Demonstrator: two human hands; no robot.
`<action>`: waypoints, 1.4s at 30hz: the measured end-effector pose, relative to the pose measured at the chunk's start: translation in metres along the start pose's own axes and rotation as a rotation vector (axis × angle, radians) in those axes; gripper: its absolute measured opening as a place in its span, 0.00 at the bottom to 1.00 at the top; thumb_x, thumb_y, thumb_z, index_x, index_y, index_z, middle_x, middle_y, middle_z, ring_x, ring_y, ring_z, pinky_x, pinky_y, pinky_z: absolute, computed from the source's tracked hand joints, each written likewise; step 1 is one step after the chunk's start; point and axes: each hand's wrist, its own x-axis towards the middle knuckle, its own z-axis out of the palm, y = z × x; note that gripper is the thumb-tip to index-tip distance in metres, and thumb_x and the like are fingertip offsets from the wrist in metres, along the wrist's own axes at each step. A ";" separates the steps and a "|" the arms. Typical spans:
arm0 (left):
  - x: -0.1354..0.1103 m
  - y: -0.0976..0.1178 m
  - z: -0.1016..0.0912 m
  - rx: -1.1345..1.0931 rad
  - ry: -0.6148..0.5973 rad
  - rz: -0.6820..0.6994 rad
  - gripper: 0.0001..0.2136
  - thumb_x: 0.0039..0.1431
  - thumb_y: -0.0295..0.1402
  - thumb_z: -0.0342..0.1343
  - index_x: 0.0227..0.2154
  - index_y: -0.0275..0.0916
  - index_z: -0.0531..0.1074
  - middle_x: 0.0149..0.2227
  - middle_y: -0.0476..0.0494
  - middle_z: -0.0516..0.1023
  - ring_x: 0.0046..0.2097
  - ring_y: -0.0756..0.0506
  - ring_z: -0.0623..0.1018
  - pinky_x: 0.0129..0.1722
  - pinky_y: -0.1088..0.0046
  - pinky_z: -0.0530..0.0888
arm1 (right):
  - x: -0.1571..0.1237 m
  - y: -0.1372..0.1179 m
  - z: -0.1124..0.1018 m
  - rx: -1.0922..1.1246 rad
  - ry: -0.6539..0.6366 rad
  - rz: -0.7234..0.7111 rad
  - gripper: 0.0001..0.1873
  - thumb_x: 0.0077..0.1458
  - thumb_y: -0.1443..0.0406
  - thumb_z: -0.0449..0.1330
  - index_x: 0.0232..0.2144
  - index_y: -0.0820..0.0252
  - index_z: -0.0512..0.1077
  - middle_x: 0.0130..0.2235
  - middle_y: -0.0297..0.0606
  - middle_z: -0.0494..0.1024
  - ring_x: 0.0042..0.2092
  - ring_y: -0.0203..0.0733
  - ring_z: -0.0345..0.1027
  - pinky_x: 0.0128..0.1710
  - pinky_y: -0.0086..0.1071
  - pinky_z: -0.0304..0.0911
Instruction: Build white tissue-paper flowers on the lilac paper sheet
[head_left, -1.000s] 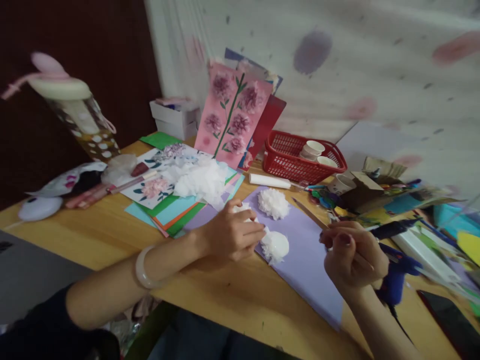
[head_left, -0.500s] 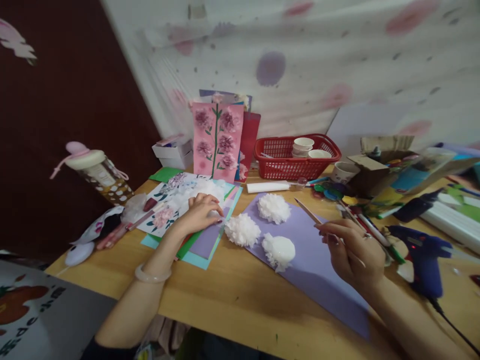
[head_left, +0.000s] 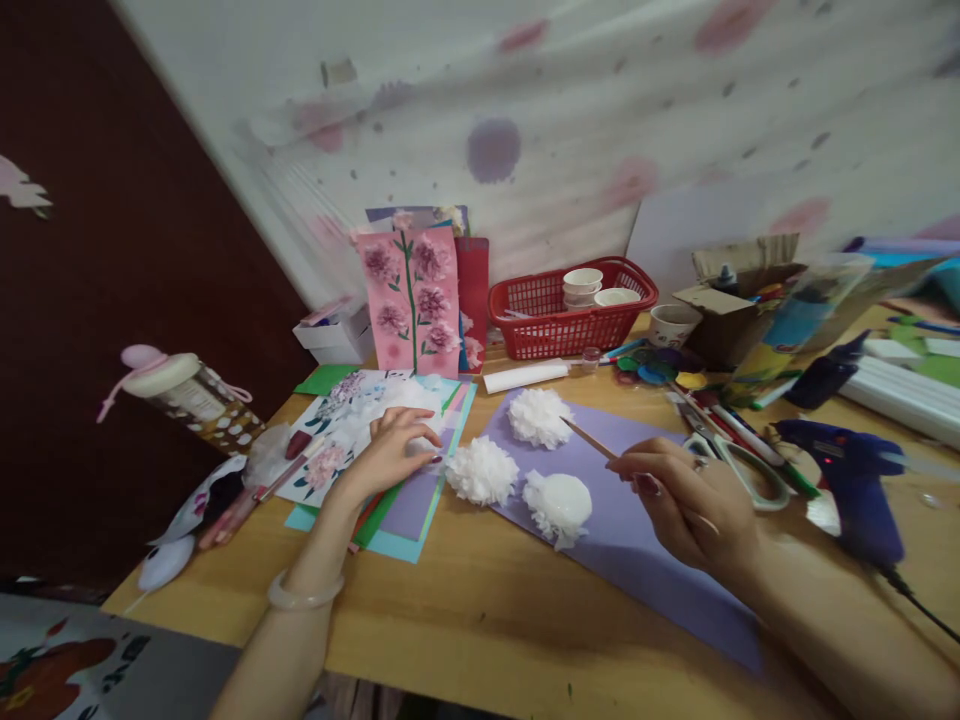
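Observation:
My left hand (head_left: 396,450) rests over a pile of white tissue pieces (head_left: 379,395), fingers bent and slightly apart; nothing plainly shows in them. In my right hand (head_left: 690,500) is a thin wooden stick (head_left: 589,437) with a dark pointed tip, pinched between thumb and fingers. Its tip hovers by the right edge of a ruffled white paper flower (head_left: 540,416). A second white paper flower (head_left: 482,470) lies left of it, partly off the purple sheet (head_left: 637,550). Nearer me sits a smooth white dome (head_left: 567,498) with ruffled petals along its left and lower side.
A red basket (head_left: 574,325) with paper cups stands at the back beside a pink flower picture (head_left: 414,300). Right of my hand lie scissors (head_left: 750,480) and a blue glue gun (head_left: 855,490) with its cord. A bottle (head_left: 191,400) stands at left.
My right hand has moved left, bringing the stick's tip close to the back flower and uncovering the scissors. My left hand stays over the tissue pile. The view has shifted slightly.

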 end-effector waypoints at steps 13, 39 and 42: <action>0.002 0.003 0.001 -0.001 0.088 -0.001 0.05 0.60 0.32 0.54 0.34 0.44 0.76 0.52 0.43 0.78 0.60 0.36 0.64 0.60 0.45 0.57 | 0.001 -0.005 0.002 0.029 -0.014 -0.005 0.11 0.63 0.72 0.47 0.36 0.58 0.69 0.24 0.34 0.73 0.22 0.35 0.68 0.21 0.26 0.60; -0.019 0.101 0.025 -0.651 -0.107 0.042 0.08 0.54 0.38 0.61 0.28 0.38 0.76 0.26 0.49 0.78 0.27 0.51 0.73 0.27 0.75 0.69 | -0.005 -0.033 0.013 0.614 0.462 0.519 0.30 0.67 0.59 0.46 0.12 0.57 0.63 0.10 0.31 0.59 0.14 0.35 0.54 0.13 0.30 0.47; -0.017 0.112 0.040 -0.552 -0.151 0.105 0.07 0.56 0.36 0.60 0.29 0.38 0.77 0.26 0.49 0.78 0.27 0.52 0.71 0.26 0.76 0.66 | -0.010 -0.035 0.014 0.542 0.366 0.530 0.31 0.67 0.57 0.44 0.12 0.56 0.62 0.11 0.31 0.59 0.14 0.34 0.53 0.13 0.30 0.48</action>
